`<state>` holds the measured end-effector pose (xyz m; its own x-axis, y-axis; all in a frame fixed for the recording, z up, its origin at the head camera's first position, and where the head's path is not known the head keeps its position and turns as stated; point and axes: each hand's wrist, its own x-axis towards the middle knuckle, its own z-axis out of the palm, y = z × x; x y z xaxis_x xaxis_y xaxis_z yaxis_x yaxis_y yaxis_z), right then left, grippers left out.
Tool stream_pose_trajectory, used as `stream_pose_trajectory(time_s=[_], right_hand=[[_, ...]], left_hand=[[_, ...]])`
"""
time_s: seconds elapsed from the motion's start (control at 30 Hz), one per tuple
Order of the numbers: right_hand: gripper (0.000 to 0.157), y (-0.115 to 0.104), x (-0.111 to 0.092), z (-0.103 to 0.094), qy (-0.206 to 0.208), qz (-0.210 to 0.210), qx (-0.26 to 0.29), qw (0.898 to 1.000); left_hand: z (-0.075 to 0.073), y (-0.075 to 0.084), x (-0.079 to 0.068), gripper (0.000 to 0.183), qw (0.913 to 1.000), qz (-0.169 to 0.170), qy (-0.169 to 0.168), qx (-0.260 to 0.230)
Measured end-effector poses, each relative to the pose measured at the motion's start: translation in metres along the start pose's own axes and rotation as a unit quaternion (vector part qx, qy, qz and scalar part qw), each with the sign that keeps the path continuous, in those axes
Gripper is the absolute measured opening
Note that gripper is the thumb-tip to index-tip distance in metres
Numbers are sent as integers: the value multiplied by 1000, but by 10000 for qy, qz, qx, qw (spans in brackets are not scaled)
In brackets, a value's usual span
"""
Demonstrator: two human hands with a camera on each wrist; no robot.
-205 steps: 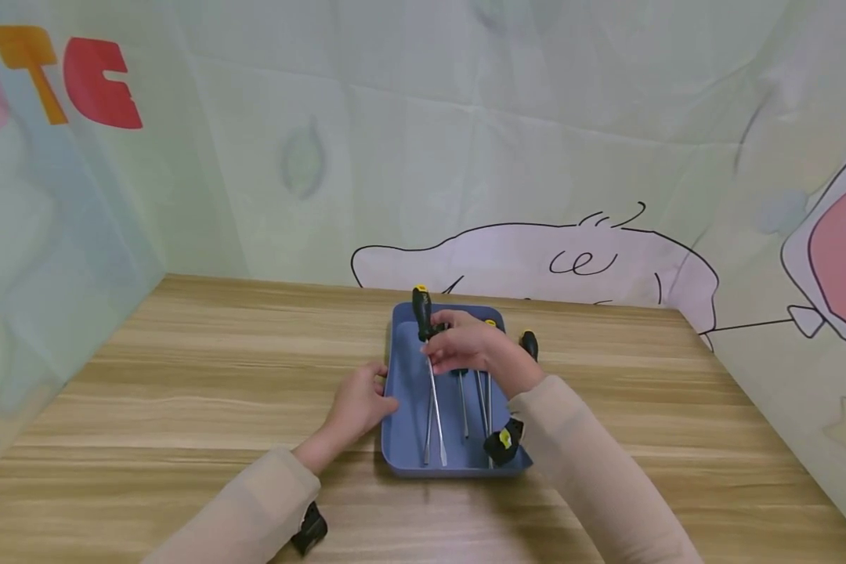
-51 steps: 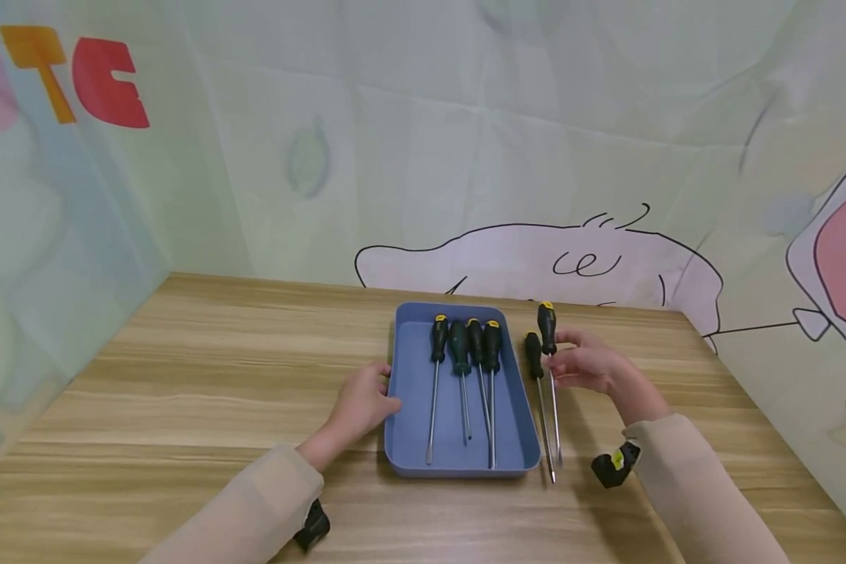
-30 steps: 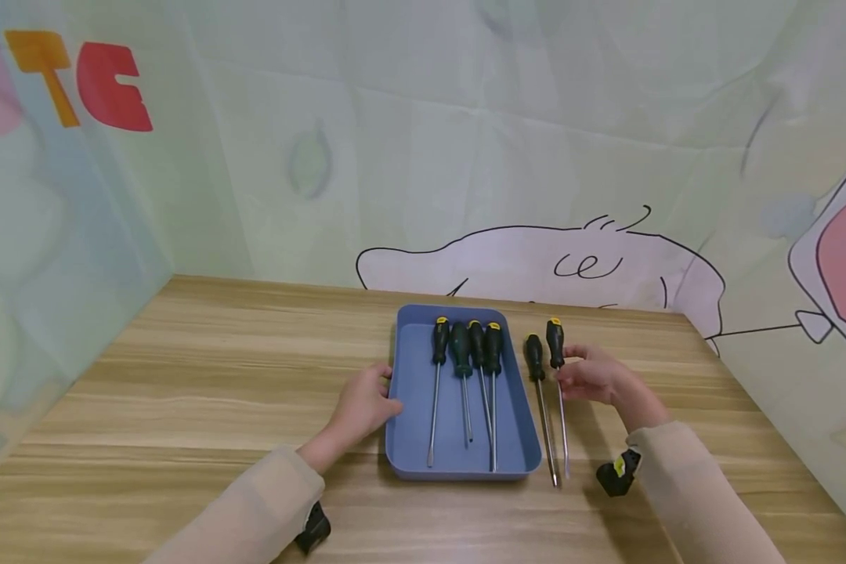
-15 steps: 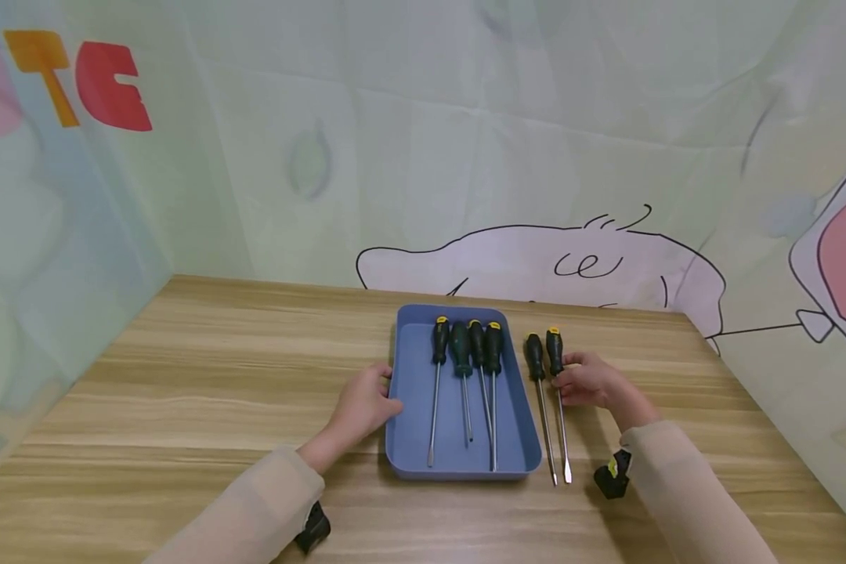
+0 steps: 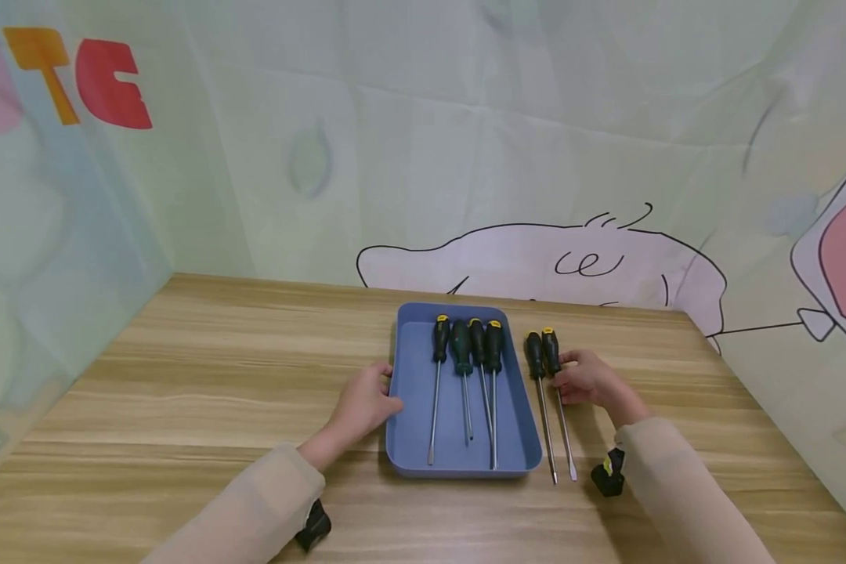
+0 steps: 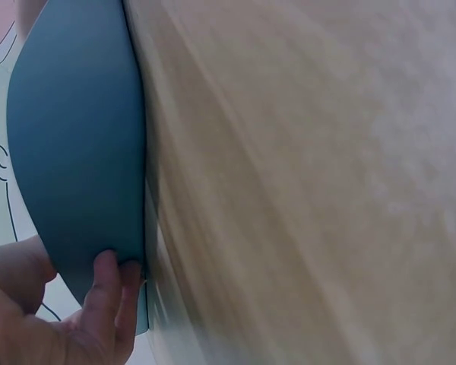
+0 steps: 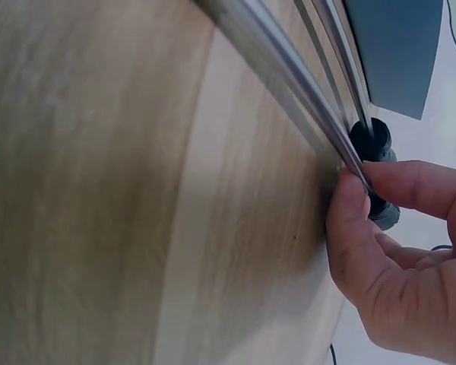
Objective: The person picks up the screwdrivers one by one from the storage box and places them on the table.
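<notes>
My left hand (image 5: 358,401) grips the left side of a blue tray (image 5: 461,473), thumb over the rim; in the left wrist view its fingers lie against the tray's outer wall (image 6: 80,137). Right of the tray, my right hand (image 5: 588,380) pinches a flathead screwdriver (image 5: 551,348) where the shaft meets the black, yellow-capped handle. The thumb and a finger meet round that metal shaft (image 7: 304,84) in the right wrist view. A second black screwdriver (image 5: 534,356) lies on the table just left of it, nearly parallel, handles close together.
Inside the tray lie several screwdrivers with handles at the far end: a black one (image 5: 441,341) on the left, a dark green one (image 5: 461,345), and two black ones whose shafts converge. Behind the wooden table (image 5: 218,376) stands a printed cloth wall (image 5: 423,141).
The right hand has carried the screwdriver from over the tray to the table beside the other one. Lately its handle has swung slightly left. The left hand stays at the tray.
</notes>
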<state>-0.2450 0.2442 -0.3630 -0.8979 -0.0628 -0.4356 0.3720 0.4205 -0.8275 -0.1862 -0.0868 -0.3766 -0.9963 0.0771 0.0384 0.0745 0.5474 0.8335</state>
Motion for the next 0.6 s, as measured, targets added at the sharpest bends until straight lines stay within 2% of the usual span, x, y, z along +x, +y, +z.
stream_pose_trajectory(time_s=[0.3,0.6], right_hand=[[51,-1,-1,3,282,12,-386,9989],[53,-1,-3,1,353,57,-571,9977]], left_hand=[[0,0,1,44,10000,15,0,44],[0,0,0,42,10000,32,-4,52]])
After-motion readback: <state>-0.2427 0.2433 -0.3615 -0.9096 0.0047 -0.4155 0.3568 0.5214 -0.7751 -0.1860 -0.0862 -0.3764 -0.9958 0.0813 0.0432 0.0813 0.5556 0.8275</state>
